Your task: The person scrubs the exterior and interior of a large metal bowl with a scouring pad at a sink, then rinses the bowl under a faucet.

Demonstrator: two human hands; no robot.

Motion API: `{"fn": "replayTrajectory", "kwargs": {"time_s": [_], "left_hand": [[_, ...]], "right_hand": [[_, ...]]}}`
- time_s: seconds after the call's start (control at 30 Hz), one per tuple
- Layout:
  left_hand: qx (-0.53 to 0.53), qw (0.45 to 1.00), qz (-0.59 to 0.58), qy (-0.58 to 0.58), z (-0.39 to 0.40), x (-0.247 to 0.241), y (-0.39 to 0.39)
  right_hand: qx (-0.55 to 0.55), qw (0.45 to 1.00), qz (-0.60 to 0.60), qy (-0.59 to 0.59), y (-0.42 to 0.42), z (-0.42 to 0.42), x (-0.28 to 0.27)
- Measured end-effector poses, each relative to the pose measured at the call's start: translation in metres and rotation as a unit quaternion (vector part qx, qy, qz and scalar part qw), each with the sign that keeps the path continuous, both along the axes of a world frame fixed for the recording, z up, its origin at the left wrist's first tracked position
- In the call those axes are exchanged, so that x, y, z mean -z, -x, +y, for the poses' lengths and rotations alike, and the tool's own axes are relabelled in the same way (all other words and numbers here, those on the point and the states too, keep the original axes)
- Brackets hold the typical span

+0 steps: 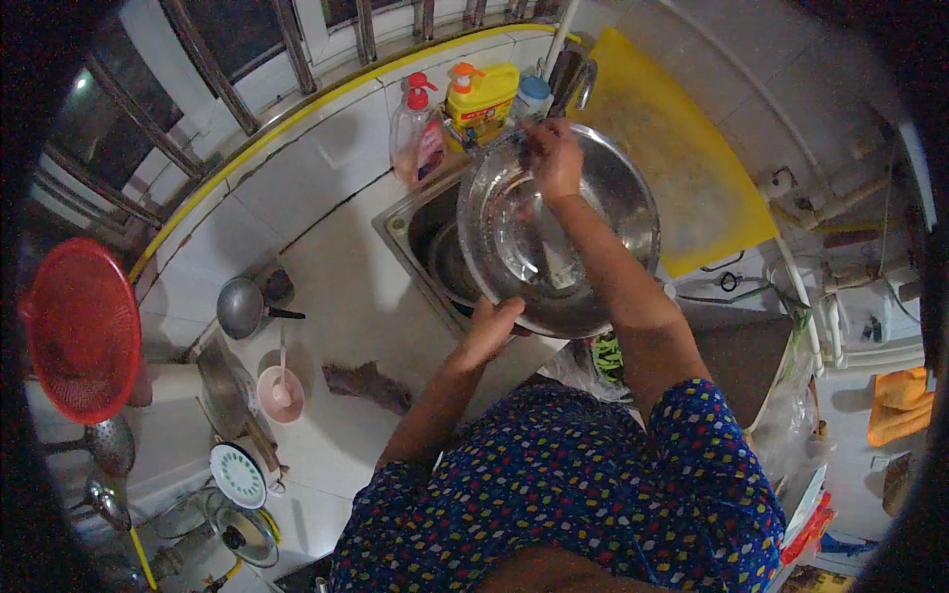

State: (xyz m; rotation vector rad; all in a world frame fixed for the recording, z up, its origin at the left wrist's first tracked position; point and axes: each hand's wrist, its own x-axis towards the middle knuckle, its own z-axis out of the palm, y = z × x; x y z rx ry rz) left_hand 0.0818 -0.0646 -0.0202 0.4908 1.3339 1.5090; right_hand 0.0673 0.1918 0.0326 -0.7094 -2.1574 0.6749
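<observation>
A large stainless steel basin (pixel 504 222) is tilted above the sink (pixel 415 215). My left hand (pixel 489 330) grips its near rim, thumb on the inside. Over the far part of the basin is my right hand (pixel 556 159), slightly blurred, its fingers near the far rim; whether it grips anything is not plain. Another dark round vessel (pixel 445 259) sits in the sink, partly hidden under the basin. The faucet (pixel 587 81) stands just beyond my right hand.
Behind the sink stand a red-pump bottle (pixel 419 133), a yellow jug (pixel 485 100) and a blue-lidded container (pixel 534 93). A dark cloth (pixel 367 385), pink bowl (pixel 280 393) and metal ladle (pixel 241 307) are left. Green vegetables (pixel 608 359) lie in plastic near my body.
</observation>
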Motion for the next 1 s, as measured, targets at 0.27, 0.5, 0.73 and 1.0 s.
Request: {"fn": "replayTrajectory", "kwargs": {"time_s": [0.27, 0.5, 0.73, 1.0], "left_hand": [[-0.008, 0.998, -0.064, -0.009, -0.007, 0.001, 0.030], [-0.018, 0.996, 0.047, -0.071, -0.014, 0.004, 0.040], [-0.037, 0.999, 0.011, -0.022, -0.027, 0.005, 0.047], [-0.031, 0.998, 0.040, -0.023, -0.028, -0.017, 0.043]], "right_hand": [[-0.236, 0.962, -0.078, -0.113, 0.013, -0.074, -0.012], [-0.025, 0.991, -0.049, -0.122, 0.033, -0.041, -0.026], [-0.188, 0.968, -0.045, -0.161, 0.040, -0.081, -0.008], [-0.002, 0.991, 0.131, 0.031, 0.059, -0.071, 0.027]]}}
